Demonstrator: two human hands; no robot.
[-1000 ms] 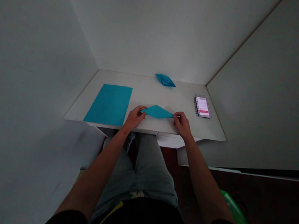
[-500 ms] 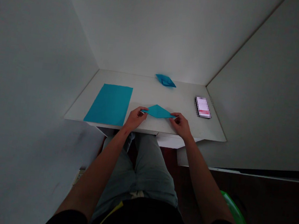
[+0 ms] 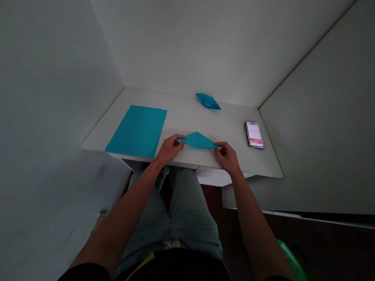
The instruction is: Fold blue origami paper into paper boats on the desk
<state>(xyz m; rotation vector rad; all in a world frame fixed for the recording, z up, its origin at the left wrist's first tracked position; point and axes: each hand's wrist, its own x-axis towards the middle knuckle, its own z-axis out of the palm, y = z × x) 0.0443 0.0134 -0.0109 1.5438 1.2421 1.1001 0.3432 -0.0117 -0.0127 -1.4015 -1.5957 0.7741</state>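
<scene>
A folded piece of blue paper (image 3: 198, 140), long and pointed at both ends with a peak in the middle, is held just over the front part of the white table. My left hand (image 3: 170, 148) pinches its left tip between thumb and fingers. At the opposite tip, my right hand (image 3: 228, 157) is closed on the paper in the same way. Behind it, near the wall, rests a finished-looking blue paper boat (image 3: 208, 101). Flat sheets of blue paper, or a single sheet (image 3: 137, 130), lie to the left of my left hand.
A phone (image 3: 255, 135) with a lit, blurred screen lies at the right of the white table (image 3: 184, 113). Walls enclose the table at the back and both sides. Below the front edge is a drawer (image 3: 213, 177). Something green (image 3: 295, 267) stands low at the right.
Almost nothing differs. Both hands keep their grip on the folded paper, whose lower edge has shifted very slightly.
</scene>
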